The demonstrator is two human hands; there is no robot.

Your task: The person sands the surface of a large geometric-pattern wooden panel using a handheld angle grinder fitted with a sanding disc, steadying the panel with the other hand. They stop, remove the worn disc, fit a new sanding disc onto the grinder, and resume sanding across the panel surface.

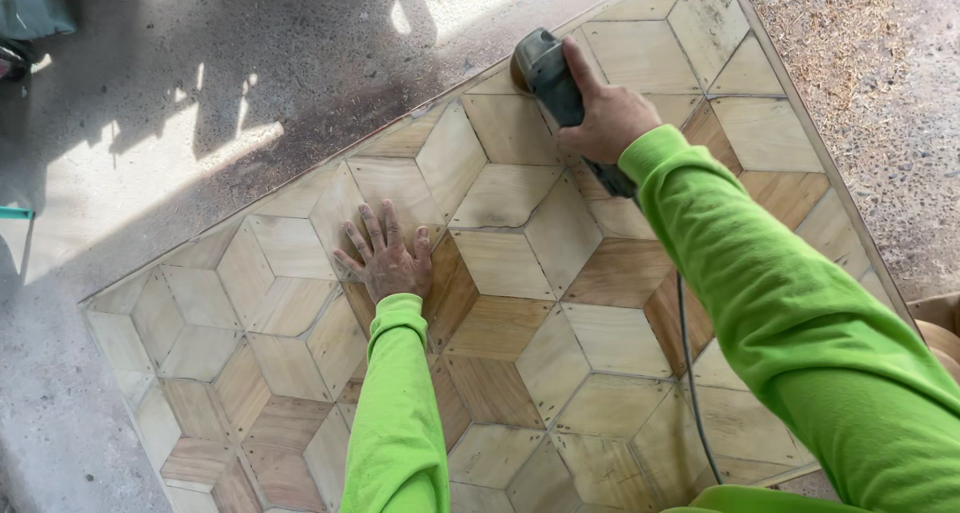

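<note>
Right hand grips sander; left hand flat on panel.

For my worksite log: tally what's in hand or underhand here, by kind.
Hands: 2, left hand flat on the panel, right hand on the sander
Sander: 1
Cord: 1
Wood panel: 1
Total: 5

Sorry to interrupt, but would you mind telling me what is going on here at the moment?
A person in bright green sleeves is working on a large wooden panel inlaid with a cube-like diamond pattern, which lies on a concrete floor. The right hand grips a grey handheld power sander pressed near the panel's far edge, its cord trailing back. The left hand rests flat, fingers spread, on the panel.
</note>
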